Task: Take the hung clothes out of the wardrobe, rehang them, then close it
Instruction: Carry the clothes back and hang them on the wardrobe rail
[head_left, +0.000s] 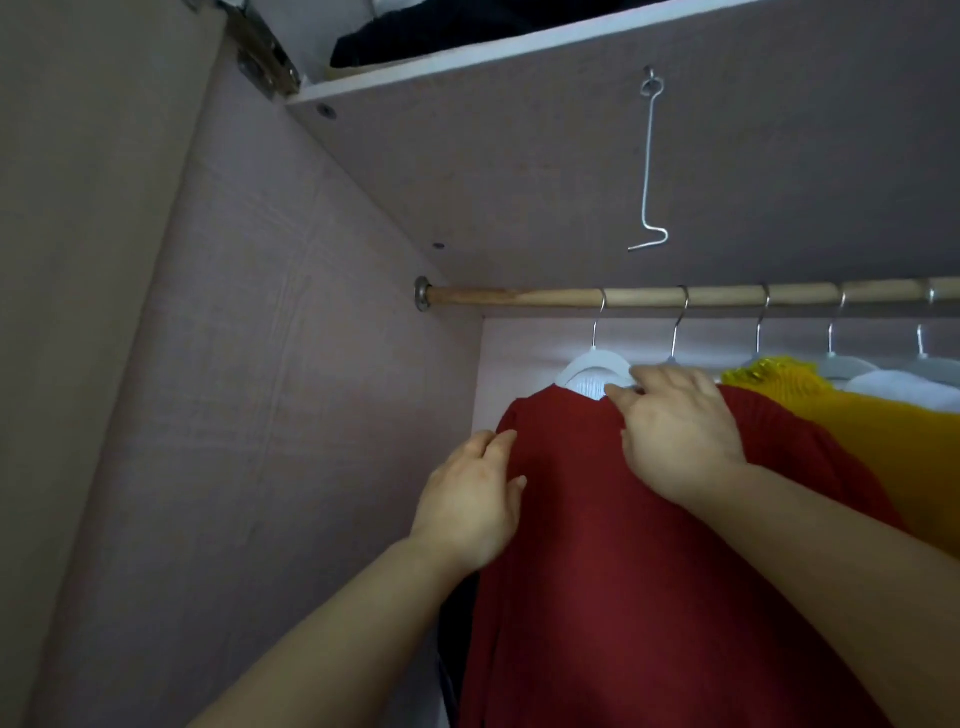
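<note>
A red garment hangs on a white hanger, hooked on the wooden rail inside the wardrobe. My left hand lies against the garment's left shoulder, fingers fairly straight on the cloth. My right hand is on the neckline, its fingertips at the collar beside the white hanger. A yellow garment hangs to the right of the red one, and a white garment is behind it on grey hangers.
The wardrobe's left side wall stands close to my left hand. A shelf above holds dark folded clothes. A bent wire hook dangles under the shelf. Several hangers fill the rail to the right.
</note>
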